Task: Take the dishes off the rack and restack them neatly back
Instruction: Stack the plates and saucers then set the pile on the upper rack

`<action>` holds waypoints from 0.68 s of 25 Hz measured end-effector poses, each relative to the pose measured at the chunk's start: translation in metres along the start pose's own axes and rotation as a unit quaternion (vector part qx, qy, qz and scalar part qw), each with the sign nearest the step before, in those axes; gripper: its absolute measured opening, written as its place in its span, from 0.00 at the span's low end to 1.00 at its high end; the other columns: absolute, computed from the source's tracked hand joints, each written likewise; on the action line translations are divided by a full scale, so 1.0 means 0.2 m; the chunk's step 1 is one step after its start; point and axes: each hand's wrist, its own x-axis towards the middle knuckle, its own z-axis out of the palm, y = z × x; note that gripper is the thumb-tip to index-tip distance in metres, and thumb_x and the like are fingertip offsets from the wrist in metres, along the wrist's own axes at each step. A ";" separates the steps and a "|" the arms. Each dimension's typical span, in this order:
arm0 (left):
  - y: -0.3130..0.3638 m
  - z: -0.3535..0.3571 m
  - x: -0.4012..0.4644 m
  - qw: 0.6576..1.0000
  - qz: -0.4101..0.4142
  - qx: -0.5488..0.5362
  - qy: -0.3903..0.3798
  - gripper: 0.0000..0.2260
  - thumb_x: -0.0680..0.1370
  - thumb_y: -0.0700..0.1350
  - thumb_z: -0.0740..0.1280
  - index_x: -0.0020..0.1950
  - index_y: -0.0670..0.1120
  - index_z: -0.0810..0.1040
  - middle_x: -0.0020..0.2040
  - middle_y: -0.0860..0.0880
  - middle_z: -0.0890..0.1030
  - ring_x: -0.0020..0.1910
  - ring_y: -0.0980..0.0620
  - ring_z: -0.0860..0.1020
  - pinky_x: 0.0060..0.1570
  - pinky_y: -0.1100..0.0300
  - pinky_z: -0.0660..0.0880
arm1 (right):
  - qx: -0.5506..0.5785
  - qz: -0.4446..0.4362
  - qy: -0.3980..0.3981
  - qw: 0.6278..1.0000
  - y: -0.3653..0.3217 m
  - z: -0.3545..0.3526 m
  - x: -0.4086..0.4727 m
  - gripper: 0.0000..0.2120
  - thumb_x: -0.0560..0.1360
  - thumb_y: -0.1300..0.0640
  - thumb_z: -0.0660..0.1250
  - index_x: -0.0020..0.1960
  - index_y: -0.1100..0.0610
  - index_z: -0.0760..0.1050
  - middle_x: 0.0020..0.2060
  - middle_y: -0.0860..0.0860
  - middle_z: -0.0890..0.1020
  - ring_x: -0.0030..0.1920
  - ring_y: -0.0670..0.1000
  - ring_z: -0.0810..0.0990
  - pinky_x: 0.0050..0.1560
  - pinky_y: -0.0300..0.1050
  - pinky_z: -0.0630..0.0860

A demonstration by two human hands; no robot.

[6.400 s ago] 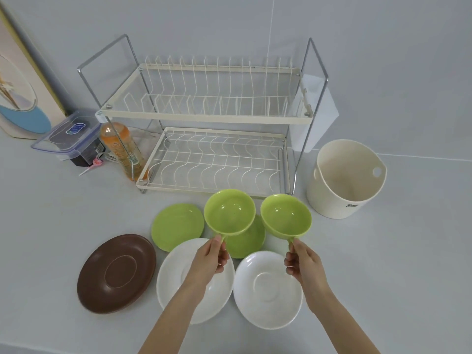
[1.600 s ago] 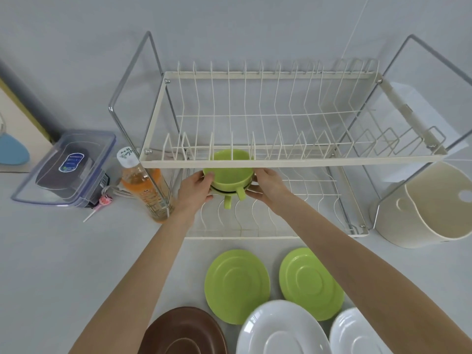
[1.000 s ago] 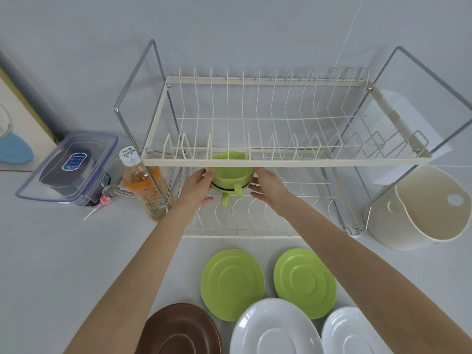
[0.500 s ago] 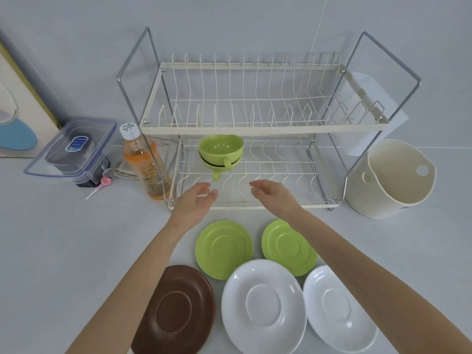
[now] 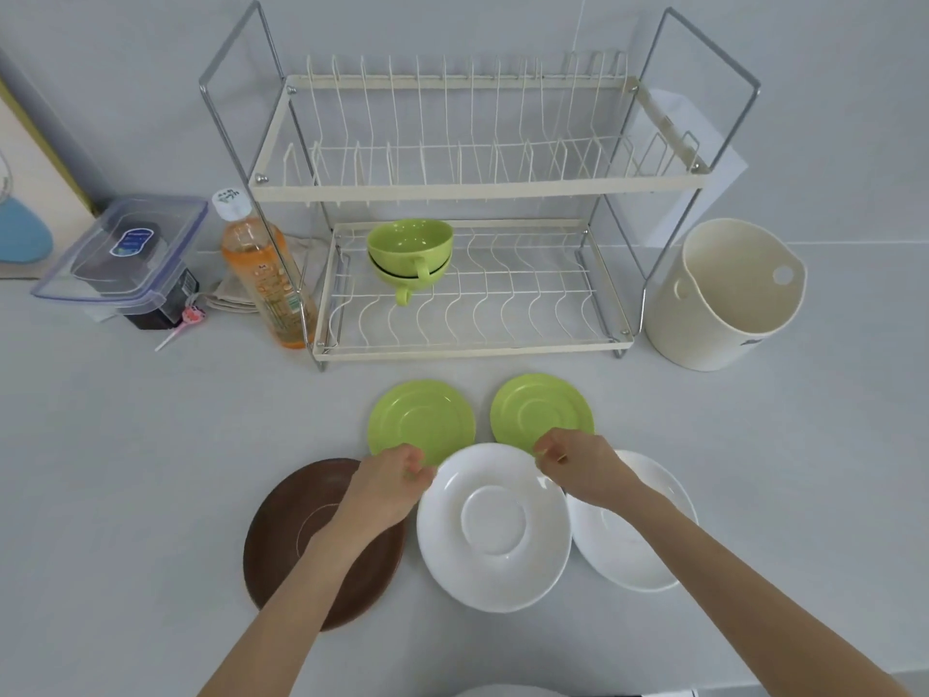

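Grey-white counter (image 5: 125, 470) and wall are seen. Two green cups (image 5: 409, 251) sit nested on the lower tier of the rack (image 5: 477, 186). Five saucers lie in front of it. Left hand (image 5: 387, 482) and right hand (image 5: 585, 470) are held with fingers curled at the rims of the green saucers (image 5: 420, 420); grasp cannot be told.

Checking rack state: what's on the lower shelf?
Two green cups, nested, handles facing front, sit at the left of the lower shelf. Nothing else on it; the lower cup's inside is covered.
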 end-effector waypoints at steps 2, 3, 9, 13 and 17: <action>-0.01 0.03 -0.01 1.000 0.000 0.009 -0.004 0.15 0.76 0.48 0.62 0.59 0.43 0.77 0.58 0.47 0.81 0.61 0.48 0.76 0.58 0.60 0.68 | -0.003 0.011 0.008 1.000 0.03 0.03 -0.01 0.15 0.75 0.57 0.61 0.60 0.57 0.74 0.56 0.53 0.81 0.56 0.55 0.77 0.57 0.42 0.71; -0.01 0.05 -0.01 1.000 0.000 0.013 0.000 0.14 0.76 0.47 0.62 0.58 0.43 0.77 0.58 0.47 0.82 0.60 0.48 0.76 0.57 0.60 0.68 | -0.002 0.015 0.015 1.000 0.04 0.04 -0.02 0.15 0.75 0.57 0.62 0.60 0.57 0.74 0.56 0.53 0.82 0.58 0.55 0.77 0.57 0.42 0.71; -0.01 0.08 -0.01 0.998 0.014 0.039 0.049 0.11 0.76 0.46 0.62 0.55 0.43 0.79 0.55 0.47 0.83 0.56 0.48 0.78 0.48 0.61 0.67 | 0.071 0.047 0.065 0.994 0.04 0.09 0.01 0.12 0.73 0.55 0.65 0.55 0.59 0.79 0.49 0.56 0.84 0.53 0.56 0.79 0.51 0.41 0.72; -0.02 0.05 -0.02 0.996 0.003 -0.038 0.078 0.10 0.75 0.46 0.64 0.52 0.43 0.80 0.50 0.46 0.84 0.50 0.47 0.80 0.47 0.61 0.67 | 0.114 0.050 0.066 0.990 0.01 0.06 0.01 0.13 0.73 0.54 0.67 0.55 0.57 0.81 0.43 0.53 0.81 0.45 0.50 0.75 0.49 0.39 0.70; -0.05 -0.09 -0.04 0.991 -0.013 -0.077 0.107 0.10 0.75 0.45 0.64 0.52 0.43 0.81 0.38 0.51 0.79 0.47 0.46 0.78 0.47 0.62 0.66 | 0.134 0.020 0.058 0.989 -0.13 0.04 0.03 0.13 0.73 0.54 0.66 0.55 0.56 0.81 0.49 0.55 0.84 0.46 0.48 0.75 0.45 0.34 0.69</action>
